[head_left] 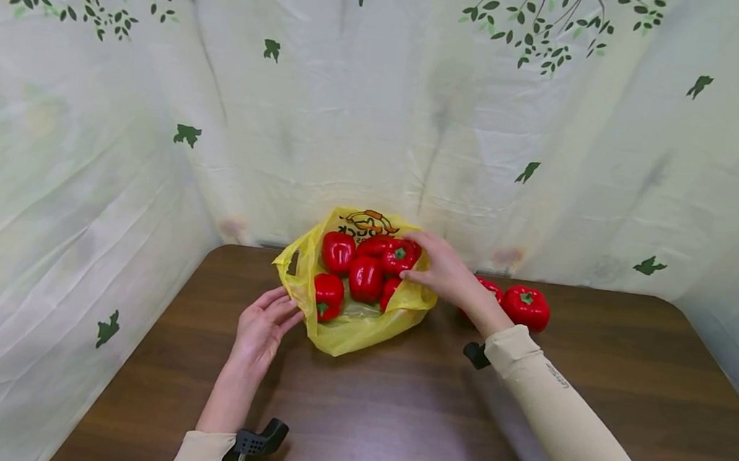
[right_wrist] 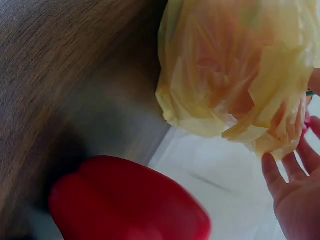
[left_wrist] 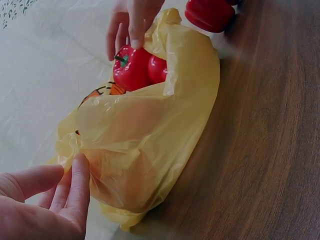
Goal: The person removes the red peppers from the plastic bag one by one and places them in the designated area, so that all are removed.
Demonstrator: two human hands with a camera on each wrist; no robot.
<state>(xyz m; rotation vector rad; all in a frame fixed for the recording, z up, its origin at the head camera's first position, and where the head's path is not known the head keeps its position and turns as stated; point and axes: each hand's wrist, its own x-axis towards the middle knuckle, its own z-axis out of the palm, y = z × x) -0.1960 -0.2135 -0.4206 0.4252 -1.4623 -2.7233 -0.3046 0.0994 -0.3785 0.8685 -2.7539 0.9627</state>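
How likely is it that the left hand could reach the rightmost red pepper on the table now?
Probably not directly: the yellow bag and the right forearm lie between the left hand and the rightmost red pepper.

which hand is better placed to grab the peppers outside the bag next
Probably the right hand: it is on the same side of the yellow bag as the loose peppers and nearer them. The left hand pinches the bag's opposite edge.

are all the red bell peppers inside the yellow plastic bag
No: a glossy red bell pepper sits outside on the brown wooden table.
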